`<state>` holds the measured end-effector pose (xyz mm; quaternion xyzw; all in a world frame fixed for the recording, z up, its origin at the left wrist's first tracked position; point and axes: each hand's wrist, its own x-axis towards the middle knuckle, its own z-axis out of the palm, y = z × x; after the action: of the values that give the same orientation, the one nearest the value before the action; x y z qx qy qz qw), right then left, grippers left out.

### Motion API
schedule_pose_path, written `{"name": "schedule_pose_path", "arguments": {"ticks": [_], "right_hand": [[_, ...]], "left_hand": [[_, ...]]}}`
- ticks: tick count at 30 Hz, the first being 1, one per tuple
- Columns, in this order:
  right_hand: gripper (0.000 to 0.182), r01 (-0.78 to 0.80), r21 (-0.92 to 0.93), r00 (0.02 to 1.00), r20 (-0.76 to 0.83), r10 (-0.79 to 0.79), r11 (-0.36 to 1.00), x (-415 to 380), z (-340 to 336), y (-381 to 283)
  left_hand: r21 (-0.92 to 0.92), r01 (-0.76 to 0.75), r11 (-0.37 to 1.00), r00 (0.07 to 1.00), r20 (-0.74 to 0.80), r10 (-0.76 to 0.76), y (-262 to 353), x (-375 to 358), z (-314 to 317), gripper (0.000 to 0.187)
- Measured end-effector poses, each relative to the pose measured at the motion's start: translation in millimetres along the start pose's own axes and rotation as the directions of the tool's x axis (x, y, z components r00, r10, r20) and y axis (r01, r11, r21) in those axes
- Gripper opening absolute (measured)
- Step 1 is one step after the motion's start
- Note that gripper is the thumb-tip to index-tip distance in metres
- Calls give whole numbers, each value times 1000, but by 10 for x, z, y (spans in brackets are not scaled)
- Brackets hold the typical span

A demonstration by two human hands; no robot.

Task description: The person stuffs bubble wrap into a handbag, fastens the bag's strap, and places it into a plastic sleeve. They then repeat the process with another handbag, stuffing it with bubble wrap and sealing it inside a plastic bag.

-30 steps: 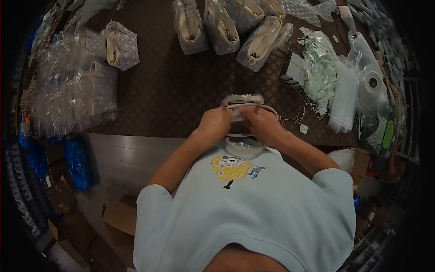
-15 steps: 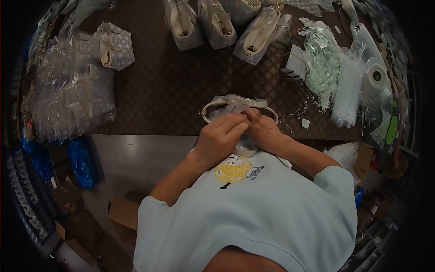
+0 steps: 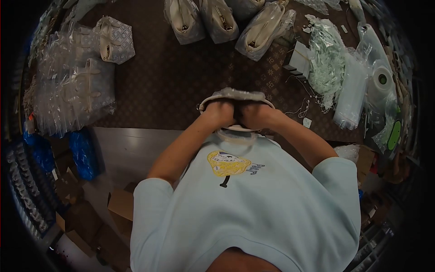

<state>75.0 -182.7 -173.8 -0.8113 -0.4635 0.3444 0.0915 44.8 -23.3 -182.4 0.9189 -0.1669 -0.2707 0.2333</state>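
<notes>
A handbag (image 3: 248, 128) with a cream rim stands at the table's front edge, close to my body. Its mouth is spread, and clear plastic wrap lies along the far rim. My left hand (image 3: 219, 113) reaches down into the left side of the opening. Beside it, my right hand (image 3: 254, 115) is inside the right part. The fingers of both hands are hidden in the bag, so what they touch there does not show. A pale handle (image 3: 235, 137) hangs on the near side against my shirt.
Several wrapped handbags (image 3: 183, 27) stand at the back. More plastic-covered bags (image 3: 74, 90) are stacked at left, near a small patterned bag (image 3: 115, 41). Shredded filler (image 3: 327, 63), clear sleeves (image 3: 351, 90), a plastic roll (image 3: 379, 81) and a tag (image 3: 307, 123) lie at right.
Both hands have gone from together above the bag's mouth to down inside it, slightly apart. The bag's opening is now spread wider.
</notes>
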Motion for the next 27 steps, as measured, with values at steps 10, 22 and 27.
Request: {"name": "schedule_pose_path", "arguments": {"ticks": [10, 22, 27], "right_hand": [[20, -5, -356, 877, -451, -167, 935, -198, 50, -226], [45, -10, 389, 934, -324, 147, 921, -162, 27, -410], [30, 307, 33, 900, -335, -279, 951, 7, -178, -286]], "left_hand": [[-109, -58, 992, 961, 262, 85, 24, 172, -164, 67], [-388, 179, 904, 853, -397, -340, -244, -926, -465, 28], [-693, 72, 717, 868, -311, -388, -309, -828, -356, 21]]}}
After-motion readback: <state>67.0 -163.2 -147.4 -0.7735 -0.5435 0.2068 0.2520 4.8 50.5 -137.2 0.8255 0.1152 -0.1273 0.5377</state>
